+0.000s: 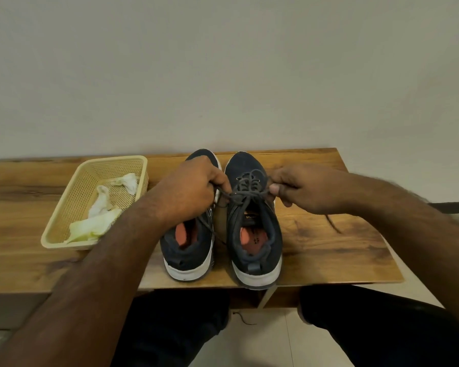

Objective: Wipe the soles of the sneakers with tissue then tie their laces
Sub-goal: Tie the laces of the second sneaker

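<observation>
Two dark blue sneakers with white soles stand side by side on the wooden table, toes pointing away from me. Over the right sneaker (pixel 255 229), my left hand (pixel 194 186) pinches one part of its dark lace (pixel 245 193) and my right hand (pixel 300 189) pinches the other, pulled out to either side across the tongue. A loose lace end (pixel 333 223) trails from under my right hand onto the table. The left sneaker (pixel 187 247) is partly hidden under my left wrist. Crumpled tissues (pixel 101 205) lie in the basket.
A cream plastic basket (pixel 64 215) sits at the left on the wooden table (pixel 329 247), which backs against a plain wall. My knees in dark trousers are under the table's front edge, above a tiled floor.
</observation>
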